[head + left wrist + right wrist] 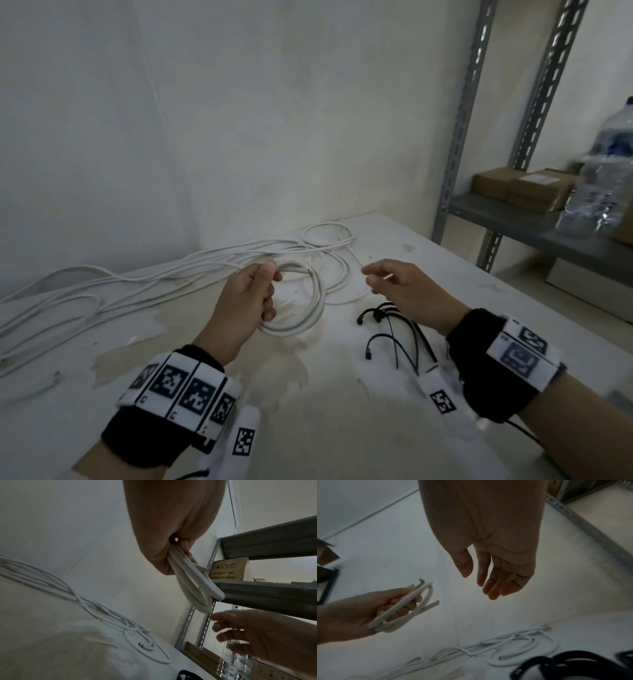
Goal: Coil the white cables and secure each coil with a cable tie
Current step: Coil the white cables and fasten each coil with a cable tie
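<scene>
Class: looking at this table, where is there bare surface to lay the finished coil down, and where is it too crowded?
Free: the near table strip between both wrists, below the coil. Crowded: loose white cables along the wall and left side; black cable ties under the right hand.

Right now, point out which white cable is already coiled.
The thick coil gripped in the left hand; the other white cables lie loose on the table.

Both hands bare. Black wristbands [493, 363] on both wrists, w/ white blocks [181, 387] on top showing black square code marks.
</scene>
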Tool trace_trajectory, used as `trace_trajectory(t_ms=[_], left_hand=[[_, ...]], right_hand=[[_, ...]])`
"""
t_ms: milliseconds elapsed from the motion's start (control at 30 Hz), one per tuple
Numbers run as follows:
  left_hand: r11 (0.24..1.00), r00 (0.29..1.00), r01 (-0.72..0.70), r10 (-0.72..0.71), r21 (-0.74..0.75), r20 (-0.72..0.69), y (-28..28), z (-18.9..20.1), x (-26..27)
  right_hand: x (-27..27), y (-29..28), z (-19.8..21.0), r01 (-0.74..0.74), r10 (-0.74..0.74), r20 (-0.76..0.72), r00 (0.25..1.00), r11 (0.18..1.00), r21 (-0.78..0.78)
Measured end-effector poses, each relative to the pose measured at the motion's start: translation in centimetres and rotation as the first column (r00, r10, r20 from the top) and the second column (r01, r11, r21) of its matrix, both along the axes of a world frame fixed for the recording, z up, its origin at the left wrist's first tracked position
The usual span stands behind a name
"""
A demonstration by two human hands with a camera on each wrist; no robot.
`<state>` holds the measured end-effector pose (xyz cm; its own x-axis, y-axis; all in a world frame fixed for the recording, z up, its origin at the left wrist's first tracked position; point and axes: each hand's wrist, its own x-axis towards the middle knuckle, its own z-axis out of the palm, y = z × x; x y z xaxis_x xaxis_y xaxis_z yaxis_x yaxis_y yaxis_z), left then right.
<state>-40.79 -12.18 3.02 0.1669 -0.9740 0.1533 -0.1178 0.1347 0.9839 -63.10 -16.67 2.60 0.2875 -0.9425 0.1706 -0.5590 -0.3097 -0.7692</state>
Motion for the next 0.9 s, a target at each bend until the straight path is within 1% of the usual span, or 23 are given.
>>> trace_trajectory(t_ms=[67, 133, 200, 267, 367, 533, 633, 700, 800, 900], left_hand=[[1.000, 1.000, 0.017, -0.017, 0.012, -0.020, -0.4, -0.3, -1.0], [0.999, 0.999, 0.028, -0.027, 0.026, -0.019, -0.7, -0.7, -1.7], [0.999, 0.999, 0.031, -0.031, 0.037, -0.014, -0.8, -1.1, -2.1], [0.999, 1.000, 0.025, -0.025, 0.044, -0.010, -1.0, -1.4, -2.1], [0.999, 1.000, 0.014, -0.014, 0.048, -0.006, -1.1, -1.6, -2.0], [0.999, 1.000, -0.007, 0.006, 0.048, 0.007, -1.0, -1.8, -1.5], [0.999, 1.000, -0.013, 0.012, 0.047, 0.017, -0.8, -1.9, -1.1], [0.999, 1.000, -0.017, 0.016, 0.042, 0.015, -0.7, -1.9, -0.8], [0.999, 0.999, -0.038, 0.037, 0.029, 0.015, -0.6, -1.7, -0.1], [0.998, 0.998, -0.061, 0.060, 0.020, 0.017, -0.4, -1.5, 0.9]], right_hand=[[-1.7, -0.3, -0.7, 0.040, -0.037, -0.104, 0.994, 0.999, 0.024], [-2.9, -0.5, -1.5, 0.036, -0.018, -0.248, 0.969, 0.997, 0.069], [-3.5, -0.4, -2.4, 0.030, 0.034, -0.403, 0.915, 0.988, 0.151], [-3.6, -0.2, -3.3, 0.043, 0.080, -0.523, 0.849, 0.975, 0.219], [-3.1, -0.1, -4.0, 0.079, 0.106, -0.608, 0.787, 0.960, 0.270], [-2.1, -0.6, -4.0, 0.102, 0.070, -0.654, 0.753, 0.970, 0.222], [-1.5, -1.4, -3.8, 0.145, 0.015, -0.656, 0.754, 0.971, 0.189], [-1.2, -1.8, -3.4, 0.175, -0.058, -0.608, 0.792, 0.975, 0.135], [-0.1, -1.9, -2.5, 0.177, -0.148, -0.434, 0.888, 0.984, 0.027], [1.8, -1.0, -1.1, 0.142, -0.144, -0.242, 0.960, 0.990, -0.024]])
